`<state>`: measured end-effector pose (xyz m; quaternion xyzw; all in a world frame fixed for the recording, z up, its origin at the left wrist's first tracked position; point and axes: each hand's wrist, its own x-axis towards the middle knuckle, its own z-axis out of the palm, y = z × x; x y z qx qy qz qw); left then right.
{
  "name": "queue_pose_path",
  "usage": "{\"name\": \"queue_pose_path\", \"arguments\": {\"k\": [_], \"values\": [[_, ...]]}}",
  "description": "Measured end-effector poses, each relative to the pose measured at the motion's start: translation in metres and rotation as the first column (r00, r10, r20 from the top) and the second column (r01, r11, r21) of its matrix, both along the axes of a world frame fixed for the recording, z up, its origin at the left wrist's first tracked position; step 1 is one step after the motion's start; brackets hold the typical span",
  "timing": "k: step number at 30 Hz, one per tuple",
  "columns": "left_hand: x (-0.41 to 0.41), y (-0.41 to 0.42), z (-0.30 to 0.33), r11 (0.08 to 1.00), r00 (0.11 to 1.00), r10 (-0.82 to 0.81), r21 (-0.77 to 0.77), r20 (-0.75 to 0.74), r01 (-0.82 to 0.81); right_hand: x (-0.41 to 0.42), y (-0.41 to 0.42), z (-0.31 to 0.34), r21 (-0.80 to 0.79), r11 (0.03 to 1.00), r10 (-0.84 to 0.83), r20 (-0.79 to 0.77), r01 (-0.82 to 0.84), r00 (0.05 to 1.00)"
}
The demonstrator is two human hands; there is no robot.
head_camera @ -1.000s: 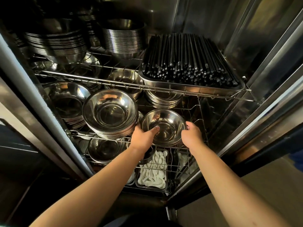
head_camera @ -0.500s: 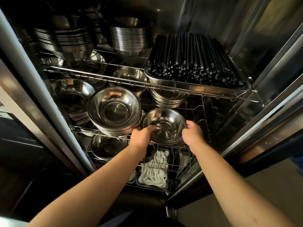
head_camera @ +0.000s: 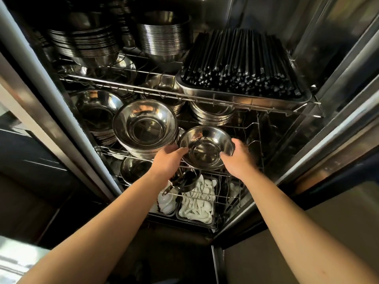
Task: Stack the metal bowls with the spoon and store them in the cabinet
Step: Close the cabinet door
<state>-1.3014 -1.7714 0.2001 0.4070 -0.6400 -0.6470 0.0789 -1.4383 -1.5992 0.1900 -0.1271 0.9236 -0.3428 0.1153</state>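
A small stack of metal bowls (head_camera: 207, 144) rests on the middle wire shelf (head_camera: 254, 138) of the open steel cabinet. My left hand (head_camera: 167, 160) grips its near left rim, thumb over the edge. My right hand (head_camera: 238, 158) holds the near right rim. Just left of it stands a taller stack of larger bowls (head_camera: 144, 128). No spoon shows inside the held bowl.
A tray of black chopsticks (head_camera: 242, 74) fills the upper shelf's right side, with bowl stacks (head_camera: 164, 37) behind. More bowls (head_camera: 96, 113) sit at left. Below are white spoons in trays (head_camera: 196, 203), a small pot (head_camera: 188, 179) and another bowl (head_camera: 133, 171). Cabinet door frames flank both sides.
Both hands have pushed the bowl stack slightly farther onto the middle shelf. My left hand's fingers have shifted from inside the bowl to its rim, and my view has tilted downward a little.
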Motion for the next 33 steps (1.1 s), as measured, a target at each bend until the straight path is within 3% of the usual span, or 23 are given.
{"name": "queue_pose_path", "arguments": {"k": [4,9,14,19,22,25,28,33], "values": [[0.029,0.008,0.021,0.948,0.983,-0.184,-0.268,-0.030,0.169,0.020,0.015,0.026,0.066,0.990,0.135,-0.106,-0.128,0.985],[0.059,0.028,0.055,0.738,0.886,-0.464,-0.557,-0.010,0.380,0.076,0.054,0.073,0.076,0.978,0.209,-0.252,-0.196,0.945],[0.099,0.059,0.083,0.512,0.767,-0.641,-0.759,-0.026,0.402,0.165,0.115,0.113,0.079,0.991,0.131,-0.426,-0.107,0.895],[0.154,0.111,0.097,0.356,0.622,-0.782,-0.849,-0.041,0.391,0.277,0.179,0.144,0.048,0.996,-0.040,-0.575,0.082,0.817],[0.180,0.146,0.102,0.328,0.552,-0.830,-0.867,-0.075,0.376,0.335,0.209,0.161,0.021,0.986,-0.112,-0.661,0.167,0.742],[0.211,0.199,0.114,0.303,0.412,-0.899,-0.890,-0.149,0.341,0.399,0.253,0.181,0.058,0.953,-0.159,-0.741,0.298,0.652],[0.244,0.257,0.130,0.282,0.283,-0.939,-0.908,-0.195,0.309,0.453,0.299,0.199,0.062,0.892,-0.195,-0.842,0.448,0.503],[0.295,0.352,0.152,0.274,0.138,-0.960,-0.928,-0.245,0.251,0.521,0.371,0.226,0.014,0.830,-0.173,-0.944,0.557,0.281]]}}
